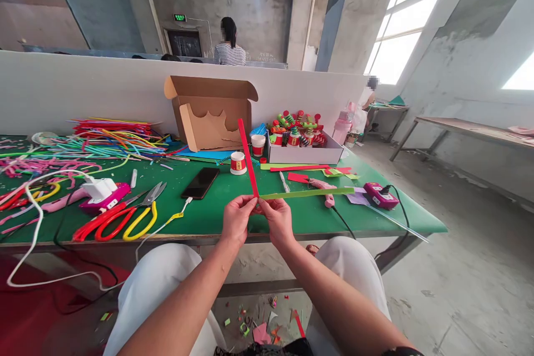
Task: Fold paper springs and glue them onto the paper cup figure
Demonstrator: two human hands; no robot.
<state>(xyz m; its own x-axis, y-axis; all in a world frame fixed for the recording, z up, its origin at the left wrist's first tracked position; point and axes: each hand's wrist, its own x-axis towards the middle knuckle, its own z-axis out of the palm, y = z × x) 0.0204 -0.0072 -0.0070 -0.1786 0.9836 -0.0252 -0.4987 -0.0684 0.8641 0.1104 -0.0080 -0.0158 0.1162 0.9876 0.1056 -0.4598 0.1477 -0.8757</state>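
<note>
Two narrow strips are under inspection: a red strip and a green strip. We find them held up over the near edge of the green-topped table, with their ends meeting at the fingertips. The red strip stands up with a slight lean to the left; the green strip runs to the right, close to level, in front of a pink glue gun.

The left hand is pinched on the foot of the red strip, and the right hand on the near end of the green strip. The fingertips are together or nearly so; we cannot tell how the ends overlap beneath them.

We judge both strips to be paper or thin card: very light, flexible, apt to crease under a hard squeeze and easily torn. Both keep straight without support at the far end, which suggests some stiffness. We rate a light thumb-and-finger pinch at the corner as the proper hold; gripping mid-length risks a bend. We expect little slipping from a dry surface.
</note>
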